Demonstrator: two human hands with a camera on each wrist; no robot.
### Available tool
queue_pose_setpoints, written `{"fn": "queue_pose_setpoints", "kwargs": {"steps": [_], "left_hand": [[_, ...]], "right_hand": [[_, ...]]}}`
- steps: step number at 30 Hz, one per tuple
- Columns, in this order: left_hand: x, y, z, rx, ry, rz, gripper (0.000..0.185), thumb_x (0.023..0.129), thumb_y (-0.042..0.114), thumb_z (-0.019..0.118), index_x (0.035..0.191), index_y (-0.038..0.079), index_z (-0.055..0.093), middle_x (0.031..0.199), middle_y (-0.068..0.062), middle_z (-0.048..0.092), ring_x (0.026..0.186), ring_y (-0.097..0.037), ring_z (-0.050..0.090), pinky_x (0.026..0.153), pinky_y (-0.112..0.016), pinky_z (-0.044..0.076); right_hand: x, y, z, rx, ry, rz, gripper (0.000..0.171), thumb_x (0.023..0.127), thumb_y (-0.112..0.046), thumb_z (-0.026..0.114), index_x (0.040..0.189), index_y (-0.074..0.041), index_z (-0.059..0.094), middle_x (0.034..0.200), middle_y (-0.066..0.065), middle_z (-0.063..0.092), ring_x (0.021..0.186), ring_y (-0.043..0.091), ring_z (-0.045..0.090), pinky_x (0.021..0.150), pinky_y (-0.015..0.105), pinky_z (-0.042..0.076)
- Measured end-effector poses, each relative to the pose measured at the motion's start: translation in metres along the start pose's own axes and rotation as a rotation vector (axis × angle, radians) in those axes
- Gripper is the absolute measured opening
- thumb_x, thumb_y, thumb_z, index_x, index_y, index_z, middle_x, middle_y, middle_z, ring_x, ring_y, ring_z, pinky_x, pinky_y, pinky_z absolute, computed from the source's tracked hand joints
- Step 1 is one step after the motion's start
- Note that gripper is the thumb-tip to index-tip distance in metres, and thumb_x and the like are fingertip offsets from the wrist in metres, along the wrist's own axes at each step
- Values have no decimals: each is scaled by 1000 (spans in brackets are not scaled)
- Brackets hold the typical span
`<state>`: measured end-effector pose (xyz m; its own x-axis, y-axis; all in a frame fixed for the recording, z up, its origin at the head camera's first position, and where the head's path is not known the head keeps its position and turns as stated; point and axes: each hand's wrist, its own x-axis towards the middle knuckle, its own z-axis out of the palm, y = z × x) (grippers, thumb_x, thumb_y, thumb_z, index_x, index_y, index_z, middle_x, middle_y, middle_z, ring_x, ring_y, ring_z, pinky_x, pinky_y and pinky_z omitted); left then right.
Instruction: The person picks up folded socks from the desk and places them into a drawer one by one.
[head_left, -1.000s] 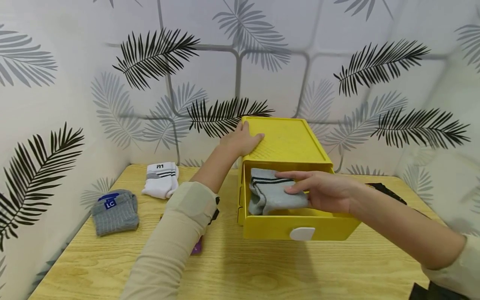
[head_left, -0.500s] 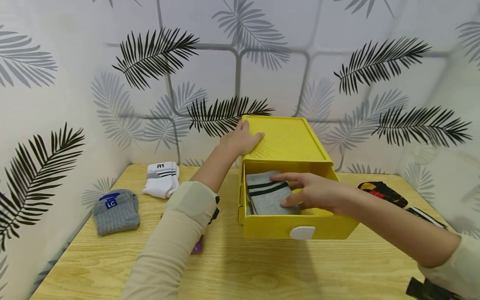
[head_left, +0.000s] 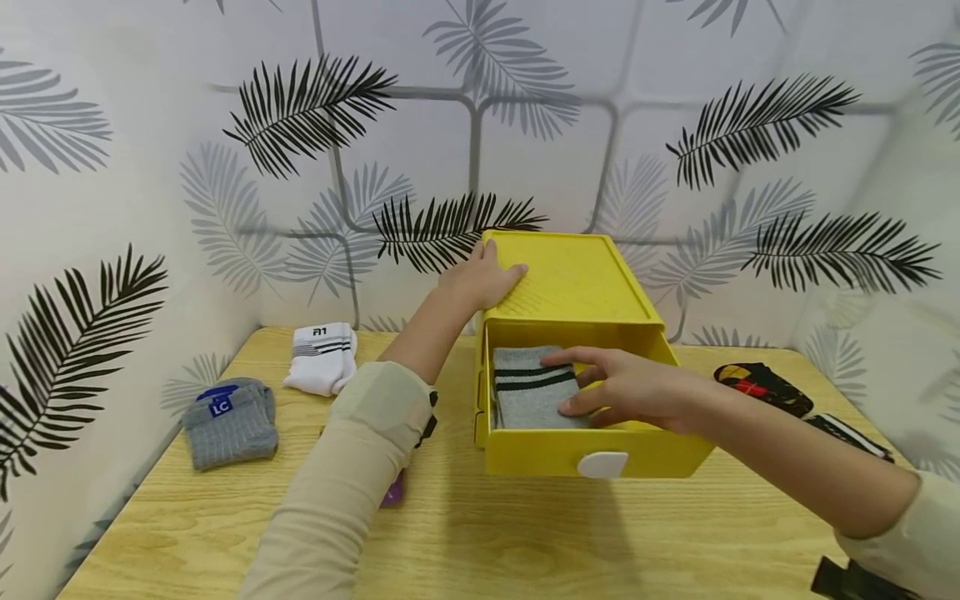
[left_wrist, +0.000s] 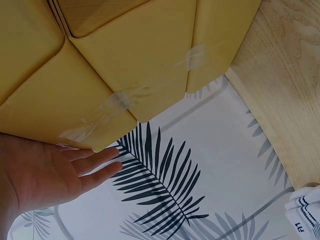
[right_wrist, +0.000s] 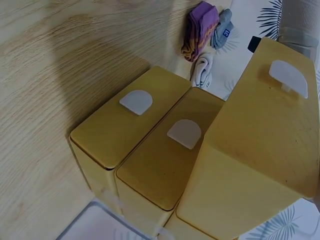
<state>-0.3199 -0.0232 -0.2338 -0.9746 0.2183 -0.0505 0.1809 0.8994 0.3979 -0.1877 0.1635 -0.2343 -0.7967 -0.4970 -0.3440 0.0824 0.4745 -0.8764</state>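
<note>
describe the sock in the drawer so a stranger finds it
Find the yellow drawer unit, its top drawer pulled out. Inside, by the right hand, lies the grey sock. Two black bands set it apart from the LC-labelled grey socks.

White walls (black and grey fronds), yellowish wood-grain table
</note>
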Motion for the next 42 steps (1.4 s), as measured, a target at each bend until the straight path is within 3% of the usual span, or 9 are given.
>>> {"fn": "queue_pose_setpoints", "kwargs": {"steps": [10, 17, 23, 25, 32, 34, 38, 40, 42], "left_hand": [[1, -2, -1, -9, 7, 13, 75, 95, 57, 25, 149, 11, 1, 153, -8, 1, 132, -33, 25, 103, -47, 22], [-3, -5, -4, -18, -11, 4, 75, 95, 57, 24, 149, 11, -1, 153, -8, -1, 131, -33, 26, 103, -46, 24], [-2, -6, -3, -22, -16, 0, 75, 94, 57, 24, 149, 12, -1, 153, -7, -1, 131, -33, 25, 103, -47, 23], [-2, -7, -3, -22, -18, -1, 75, 94, 57, 24, 149, 12, -1, 153, -7, -2, 132, -33, 24, 103, -46, 23], [-1, -9, -3, -31, -17, 1, 75, 95, 57, 24, 148, 12, -2, 153, -7, -2, 132, -33, 24, 103, -46, 23], [-1, -9, -3, -35, -19, -1, 75, 94, 57, 24, 148, 12, -2, 153, -7, -3, 132, -33, 24, 104, -47, 22], [-1, -9, -2, -41, -23, -4, 75, 94, 57, 24, 148, 13, -3, 153, -6, -3, 131, -33, 25, 104, -47, 21], [-2, -9, -2, -45, -24, -6, 75, 94, 57, 24, 148, 13, -3, 153, -6, -4, 131, -33, 25, 104, -48, 20], [-2, -9, -2, -44, -25, -6, 75, 94, 57, 24, 148, 13, -3, 153, -6, -4, 131, -33, 26, 104, -48, 21]], "right_hand": [[-24, 0, -22, 20, -48, -27, 64, 89, -17, 62, 142, -3, 29, 135, 25, 33, 106, 32, 53, 90, 43, 43], [-60, 14, -72, 128, -33, -290, 40, 99, -5, 41, 138, -7, 37, 133, 17, 42, 112, 34, 51, 90, 39, 43], [-93, 50, -123, 78, 306, -310, 41, 99, -6, 39, 138, -20, 39, 126, -4, 52, 104, 19, 59, 80, 27, 49], [-99, 70, -138, 114, 405, -313, 39, 99, -7, 40, 134, -23, 42, 119, -9, 55, 98, 14, 61, 76, 25, 50], [-110, 164, -176, 402, 569, -398, 30, 97, -6, 44, 120, -26, 44, 98, -13, 63, 81, 8, 64, 67, 22, 51], [-111, 199, -189, 403, 701, -317, 39, 96, -11, 49, 130, -29, 39, 97, -17, 58, 75, 6, 64, 63, 22, 51], [-106, 306, -235, 321, 894, -161, 52, 91, -24, 58, 137, -36, 34, 90, -23, 54, 66, 4, 63, 56, 24, 53], [-103, 352, -253, 217, 974, -42, 57, 92, -29, 56, 142, -34, 28, 95, -13, 55, 63, 5, 62, 57, 28, 53], [-100, 374, -257, 134, 1038, 105, 62, 93, -32, 52, 147, -27, 21, 104, 5, 57, 61, 6, 59, 56, 30, 53]]}}
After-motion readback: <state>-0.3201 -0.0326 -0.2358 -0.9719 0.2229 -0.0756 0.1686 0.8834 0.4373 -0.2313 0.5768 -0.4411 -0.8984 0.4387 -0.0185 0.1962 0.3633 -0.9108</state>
